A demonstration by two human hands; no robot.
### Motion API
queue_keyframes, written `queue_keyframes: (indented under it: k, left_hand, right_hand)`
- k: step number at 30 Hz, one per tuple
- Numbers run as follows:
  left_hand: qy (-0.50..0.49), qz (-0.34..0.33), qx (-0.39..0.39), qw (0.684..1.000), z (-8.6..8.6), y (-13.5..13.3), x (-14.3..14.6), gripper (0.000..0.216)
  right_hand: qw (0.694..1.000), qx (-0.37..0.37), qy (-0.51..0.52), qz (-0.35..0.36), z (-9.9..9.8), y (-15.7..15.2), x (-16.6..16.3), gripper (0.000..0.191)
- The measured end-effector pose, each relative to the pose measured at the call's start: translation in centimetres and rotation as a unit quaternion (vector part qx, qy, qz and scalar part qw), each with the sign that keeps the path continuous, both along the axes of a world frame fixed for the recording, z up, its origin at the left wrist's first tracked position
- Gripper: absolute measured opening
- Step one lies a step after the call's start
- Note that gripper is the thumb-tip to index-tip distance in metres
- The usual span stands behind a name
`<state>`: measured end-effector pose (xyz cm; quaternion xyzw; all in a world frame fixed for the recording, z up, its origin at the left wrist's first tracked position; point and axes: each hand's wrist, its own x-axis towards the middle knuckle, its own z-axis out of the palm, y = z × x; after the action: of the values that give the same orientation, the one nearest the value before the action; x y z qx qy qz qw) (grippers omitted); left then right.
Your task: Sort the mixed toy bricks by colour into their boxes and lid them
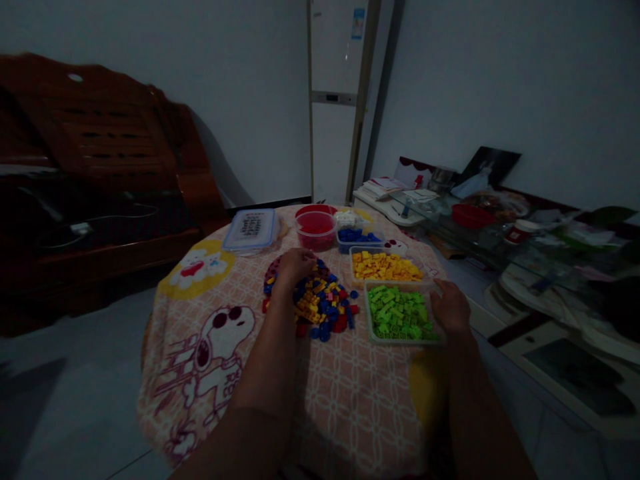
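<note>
The right hand [451,308] rests bent fingers on the rim of the green-brick tray [400,341] just to its left, and farther out the left hand [294,267] lies curled on the mixed brick pile [325,303], its grasp impossible to tell, the yellow-brick tray [380,249] just to its right.

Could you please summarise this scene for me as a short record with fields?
Surface: round table under a cartoon-dog cloth
Left hand: on the mixed brick pile
Right hand: at the right rim of the green-brick tub
Other tubs: yellow bricks, blue bricks, red tub, lidded box
</note>
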<state>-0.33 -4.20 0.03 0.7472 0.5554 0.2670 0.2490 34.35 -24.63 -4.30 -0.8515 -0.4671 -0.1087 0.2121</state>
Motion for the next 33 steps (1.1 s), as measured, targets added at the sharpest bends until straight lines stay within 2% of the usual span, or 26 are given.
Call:
queue_keyframes:
  k: [3, 9, 13, 16, 20, 26, 30, 33]
  left_hand:
    - [-0.058, -0.044, -0.017, 0.997, 0.2, -0.6, 1.7, 0.028]
    - [-0.127, -0.139, 0.001, 0.982, 0.3, -2.6, 6.6, 0.022]
    - [-0.112, -0.193, 0.026, 0.974, 0.2, -4.3, 9.4, 0.02]
    - [-0.091, -0.219, 0.062, 0.97, 0.4, -5.2, 10.3, 0.027]
    - [-0.082, -0.211, 0.077, 0.971, 0.9, -4.8, 9.3, 0.033]
    - [0.004, -0.172, 0.082, 0.982, 2.3, -2.7, 5.1, 0.022]
    - [0.079, -0.196, -0.006, 0.977, 2.6, -2.5, 3.0, 0.013]
    - [0.126, -0.208, -0.065, 0.968, 2.4, -2.8, 2.8, 0.011]
  right_hand:
    - [1.0, -0.004, 0.004, -0.002, 0.2, 0.0, -0.2, 0.043]
    - [1.0, -0.02, 0.006, -0.005, 0.8, -0.1, -0.6, 0.043]
    - [1.0, -0.017, 0.003, -0.008, 0.8, -0.1, -0.6, 0.042]
    - [1.0, -0.01, 0.002, -0.004, 0.6, -0.1, -0.6, 0.043]
    - [1.0, -0.001, 0.002, 0.001, 0.3, -0.1, -0.3, 0.042]
    - [1.0, 0.001, 0.004, 0.005, 0.4, 0.0, -0.3, 0.043]
    - [1.0, -0.018, 0.009, 0.0, 0.7, -0.1, -0.6, 0.044]
    - [1.0, -0.016, 0.01, -0.003, 0.7, -0.1, -0.6, 0.043]
